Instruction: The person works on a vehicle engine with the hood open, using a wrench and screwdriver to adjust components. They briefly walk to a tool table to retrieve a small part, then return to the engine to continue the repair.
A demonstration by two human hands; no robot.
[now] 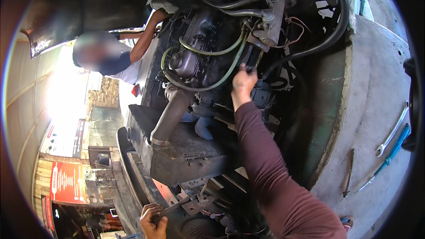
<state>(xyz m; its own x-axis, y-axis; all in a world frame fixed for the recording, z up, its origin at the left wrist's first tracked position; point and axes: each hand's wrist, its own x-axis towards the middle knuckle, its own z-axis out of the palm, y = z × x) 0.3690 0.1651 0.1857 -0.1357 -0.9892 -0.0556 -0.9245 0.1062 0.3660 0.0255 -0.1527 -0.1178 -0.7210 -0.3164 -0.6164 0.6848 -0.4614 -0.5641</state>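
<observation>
your right hand [245, 84] curls beside the green hose [201, 89], its hold hidden. avoid snagging that hose; your left hand's [153, 222] hold is unclear too.

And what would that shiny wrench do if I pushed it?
The wrench would probably slide rather than roll, since it looks flat. It's likely stiff and a bit heavy for its size, because it looks like solid metal. Its shiny surface might feel slippery.

Boxy metal radiator [186, 168] before bulky metal engine [189, 64]
Right, on broad metal fender [376, 71]: thin metal rod [350, 170] left of long metal wrench [393, 129] and slim straight screwdriver [397, 145]
</observation>
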